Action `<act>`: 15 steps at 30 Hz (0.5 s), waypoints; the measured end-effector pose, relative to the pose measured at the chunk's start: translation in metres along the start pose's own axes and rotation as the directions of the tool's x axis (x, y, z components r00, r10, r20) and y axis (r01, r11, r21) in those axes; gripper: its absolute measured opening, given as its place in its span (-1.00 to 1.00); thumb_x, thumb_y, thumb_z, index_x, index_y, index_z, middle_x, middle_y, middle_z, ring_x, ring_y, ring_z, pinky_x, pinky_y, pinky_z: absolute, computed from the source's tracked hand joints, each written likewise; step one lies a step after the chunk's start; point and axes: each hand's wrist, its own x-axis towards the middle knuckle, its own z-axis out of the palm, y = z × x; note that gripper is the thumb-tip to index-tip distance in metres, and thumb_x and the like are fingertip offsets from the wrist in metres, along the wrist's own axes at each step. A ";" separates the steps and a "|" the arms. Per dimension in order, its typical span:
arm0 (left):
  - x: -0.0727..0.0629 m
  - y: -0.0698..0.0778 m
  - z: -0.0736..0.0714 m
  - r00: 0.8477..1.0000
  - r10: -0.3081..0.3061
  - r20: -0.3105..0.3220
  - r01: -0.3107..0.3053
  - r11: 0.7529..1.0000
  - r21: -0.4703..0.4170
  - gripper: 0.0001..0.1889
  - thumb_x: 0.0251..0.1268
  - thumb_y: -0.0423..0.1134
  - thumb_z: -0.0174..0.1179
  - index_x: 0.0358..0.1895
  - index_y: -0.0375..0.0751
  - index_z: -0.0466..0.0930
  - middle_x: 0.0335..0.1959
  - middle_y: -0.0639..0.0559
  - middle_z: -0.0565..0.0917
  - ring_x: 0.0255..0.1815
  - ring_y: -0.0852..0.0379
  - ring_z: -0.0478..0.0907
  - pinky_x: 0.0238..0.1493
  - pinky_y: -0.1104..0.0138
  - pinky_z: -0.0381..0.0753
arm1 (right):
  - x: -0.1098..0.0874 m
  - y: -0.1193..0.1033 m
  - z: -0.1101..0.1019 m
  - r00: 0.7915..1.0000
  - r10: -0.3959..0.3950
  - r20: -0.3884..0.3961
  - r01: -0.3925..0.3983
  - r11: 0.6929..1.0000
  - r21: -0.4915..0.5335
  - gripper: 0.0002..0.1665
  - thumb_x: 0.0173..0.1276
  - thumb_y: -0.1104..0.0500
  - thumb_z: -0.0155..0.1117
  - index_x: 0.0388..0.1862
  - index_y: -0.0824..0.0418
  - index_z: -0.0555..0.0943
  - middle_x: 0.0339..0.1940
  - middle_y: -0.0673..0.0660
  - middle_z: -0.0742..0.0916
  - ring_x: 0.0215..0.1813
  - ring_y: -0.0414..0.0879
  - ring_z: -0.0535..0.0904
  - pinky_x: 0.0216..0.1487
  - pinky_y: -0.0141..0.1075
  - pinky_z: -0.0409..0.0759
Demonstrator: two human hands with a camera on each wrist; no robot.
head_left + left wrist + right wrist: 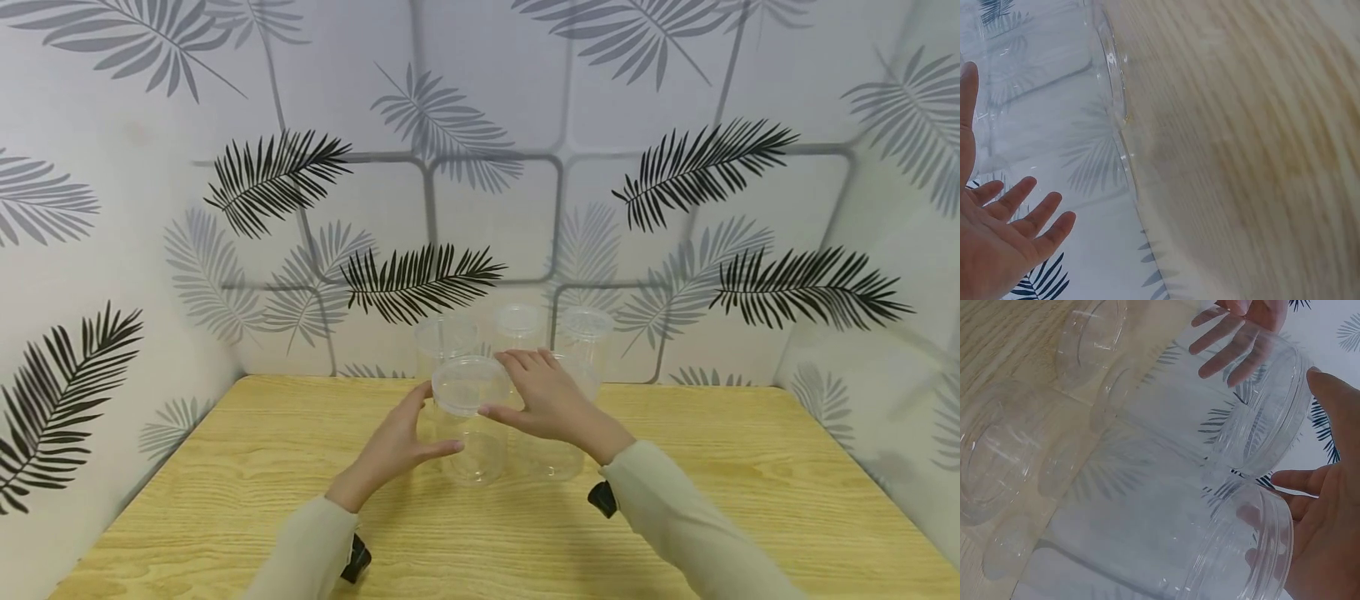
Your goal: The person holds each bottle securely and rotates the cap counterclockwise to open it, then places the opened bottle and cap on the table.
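Observation:
A clear plastic jar with a round screw lid (471,385) stands upright at the front left of a group. My left hand (405,437) is beside its left side, thumb in front, fingers behind. In the left wrist view those fingers (1054,231) are spread and nearly straight. My right hand (551,396) reaches across from the right with its thumb at the lid's near edge and its fingers extended by the far side. The right wrist view shows the thumb (1325,387) right at the rim. A second clear jar (555,458) stands behind that hand, partly covered.
Behind these stand more clear lidded jars: one at back left (431,337), one at back middle (519,321), one at back right (587,325). The wood-grain table (225,500) meets a leaf-patterned wall (495,217) close behind them.

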 end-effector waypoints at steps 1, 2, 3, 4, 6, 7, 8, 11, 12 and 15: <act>0.001 -0.001 0.001 1.000 0.000 0.008 0.000 1.000 -0.028 -0.02 -0.15 0.07 0.41 0.39 -0.04 0.07 0.29 -0.01 0.33 0.31 -0.01 0.27 0.29 0.00 0.28 | 0.001 -0.001 0.000 1.000 0.005 0.009 -0.005 1.000 0.001 -0.06 0.19 -0.34 0.09 0.33 0.27 0.24 0.26 0.23 0.45 0.32 0.13 0.30 0.37 0.11 0.10; 0.003 -0.002 0.002 1.000 -0.002 0.018 0.003 0.998 -0.056 -0.02 -0.15 0.03 0.42 0.39 -0.04 0.06 0.29 -0.01 0.33 0.30 -0.01 0.27 0.29 0.00 0.28 | 0.002 -0.002 0.001 1.000 0.010 0.018 -0.010 1.000 0.001 -0.06 0.19 -0.34 0.09 0.33 0.27 0.24 0.26 0.23 0.45 0.32 0.13 0.30 0.38 0.11 0.09; 0.004 -0.002 0.004 1.000 -0.007 0.030 0.010 0.997 -0.080 -0.01 -0.14 0.00 0.43 0.40 -0.03 0.04 0.29 0.00 0.32 0.31 0.00 0.27 0.29 0.01 0.28 | 0.003 -0.003 0.001 1.000 0.013 0.025 -0.013 1.000 0.004 -0.05 0.19 -0.34 0.10 0.33 0.28 0.23 0.26 0.23 0.45 0.32 0.13 0.30 0.38 0.11 0.08; 0.005 -0.002 0.004 0.999 -0.009 0.038 0.013 0.995 -0.104 -0.01 -0.14 -0.03 0.44 0.40 -0.03 0.03 0.29 -0.01 0.32 0.31 -0.02 0.27 0.29 0.00 0.28 | 0.003 -0.003 0.002 0.999 0.014 0.031 -0.014 1.000 0.007 -0.05 0.18 -0.34 0.10 0.33 0.28 0.23 0.26 0.24 0.45 0.32 0.12 0.31 0.38 0.11 0.08; 0.006 -0.003 0.006 0.998 -0.024 0.051 0.030 0.992 -0.125 0.01 -0.16 -0.07 0.45 0.41 -0.01 0.01 0.31 -0.02 0.30 0.30 -0.05 0.27 0.28 -0.02 0.29 | 0.004 -0.005 0.002 0.999 0.016 0.043 -0.017 1.000 0.013 -0.03 0.17 -0.34 0.12 0.33 0.30 0.23 0.26 0.25 0.45 0.33 0.12 0.31 0.39 0.11 0.06; 0.006 -0.003 0.007 0.998 -0.027 0.053 0.034 0.991 -0.133 0.02 -0.16 -0.08 0.45 0.41 -0.02 0.00 0.31 -0.03 0.30 0.29 -0.08 0.28 0.26 -0.04 0.30 | 0.005 -0.006 0.002 0.998 0.022 0.052 -0.022 1.000 0.015 -0.02 0.16 -0.35 0.11 0.34 0.30 0.22 0.27 0.26 0.45 0.33 0.12 0.30 0.40 0.11 0.05; 0.006 -0.004 0.008 0.998 -0.030 0.056 0.037 0.990 -0.139 0.03 -0.18 -0.08 0.46 0.41 -0.02 0.00 0.31 -0.05 0.31 0.29 -0.10 0.29 0.26 -0.05 0.30 | 0.005 -0.006 0.003 0.998 0.022 0.058 -0.023 1.000 0.016 -0.01 0.16 -0.36 0.11 0.34 0.31 0.22 0.27 0.26 0.45 0.33 0.12 0.30 0.40 0.11 0.04; 0.006 -0.004 0.010 0.997 -0.035 0.071 0.046 0.988 -0.146 0.06 -0.20 -0.06 0.46 0.42 -0.02 -0.02 0.31 -0.06 0.31 0.28 -0.12 0.29 0.24 -0.07 0.30 | 0.006 -0.008 0.003 0.997 0.033 0.073 -0.034 0.999 0.016 0.01 0.16 -0.37 0.11 0.34 0.33 0.21 0.28 0.27 0.44 0.33 0.12 0.31 0.40 0.10 0.03; 0.006 -0.004 0.010 0.997 -0.034 0.075 0.045 0.988 -0.150 0.06 -0.20 -0.05 0.46 0.42 -0.03 -0.02 0.31 -0.07 0.32 0.29 -0.13 0.29 0.24 -0.07 0.30 | 0.006 -0.008 0.003 0.996 0.036 0.076 -0.037 0.999 0.015 0.01 0.16 -0.37 0.11 0.34 0.33 0.21 0.28 0.27 0.44 0.33 0.12 0.31 0.41 0.10 0.03; 0.005 -0.005 0.012 0.996 -0.030 0.083 0.044 0.985 -0.166 0.06 -0.19 -0.04 0.45 0.42 -0.04 -0.03 0.30 -0.08 0.32 0.28 -0.17 0.29 0.24 -0.09 0.31 | 0.007 -0.009 0.003 0.996 0.042 0.077 -0.043 0.999 0.016 0.00 0.17 -0.35 0.11 0.34 0.34 0.21 0.28 0.28 0.44 0.33 0.12 0.32 0.41 0.09 0.03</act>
